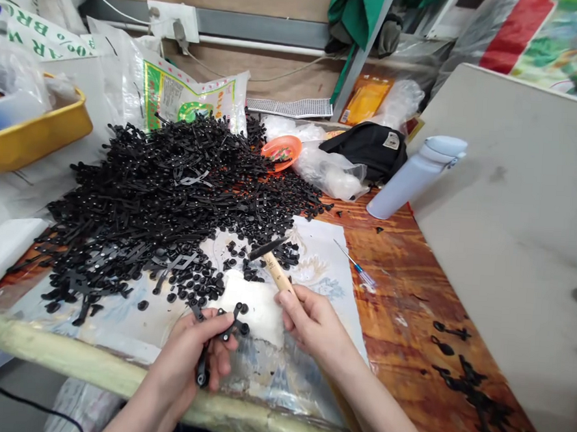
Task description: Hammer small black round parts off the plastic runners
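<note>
My left hand (207,344) is closed around a black jointed plastic part (237,324), whose round ends stick out past the thumb and below the fingers. My right hand (311,318) grips the wooden handle of a small hammer (279,272); its dark head points away from me, over the sheet. Beneath both hands lies a white pad (260,312) on a pale, stained sheet (308,373). Small round black pieces (186,285) are scattered just beyond my left hand. Behind them rises a large heap of black plastic parts (163,182).
On the wooden table (402,281), a screwdriver (358,269) lies right of the sheet. A pale blue bottle (413,178) stands at the back right by a grey panel (513,223). An orange dish (282,152) rests behind the heap. Loose black parts (477,397) lie at the right.
</note>
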Action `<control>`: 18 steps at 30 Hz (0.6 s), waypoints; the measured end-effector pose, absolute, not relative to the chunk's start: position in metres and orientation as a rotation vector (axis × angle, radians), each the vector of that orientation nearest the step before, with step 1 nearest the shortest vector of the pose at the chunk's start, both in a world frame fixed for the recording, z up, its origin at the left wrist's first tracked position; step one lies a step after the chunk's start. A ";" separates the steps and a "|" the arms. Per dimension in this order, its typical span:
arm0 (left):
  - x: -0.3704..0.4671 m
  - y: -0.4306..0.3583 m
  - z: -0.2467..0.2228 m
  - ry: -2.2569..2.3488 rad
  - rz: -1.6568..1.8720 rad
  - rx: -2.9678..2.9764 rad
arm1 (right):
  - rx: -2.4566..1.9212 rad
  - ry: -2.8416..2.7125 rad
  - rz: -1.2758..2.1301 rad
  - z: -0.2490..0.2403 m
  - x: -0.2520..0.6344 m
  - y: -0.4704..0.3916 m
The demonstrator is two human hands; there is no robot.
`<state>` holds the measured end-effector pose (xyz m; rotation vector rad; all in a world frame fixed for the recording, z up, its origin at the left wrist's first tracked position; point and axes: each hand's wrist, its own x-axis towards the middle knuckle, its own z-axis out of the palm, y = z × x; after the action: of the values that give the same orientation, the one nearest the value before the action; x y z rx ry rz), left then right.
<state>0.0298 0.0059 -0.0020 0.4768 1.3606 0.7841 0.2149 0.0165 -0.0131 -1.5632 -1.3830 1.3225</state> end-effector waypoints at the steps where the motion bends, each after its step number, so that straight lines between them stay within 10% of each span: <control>1: 0.031 0.007 -0.002 1.368 0.784 0.469 | -1.550 -1.370 1.342 -0.014 0.216 0.014; 18: 0.036 0.008 -0.005 1.405 0.813 0.374 | -1.536 -1.385 1.323 -0.017 0.222 0.008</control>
<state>0.0357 0.0079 -0.0054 0.3739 1.4048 0.8125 0.2216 0.0085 -0.0170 -1.5363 -1.3849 1.3229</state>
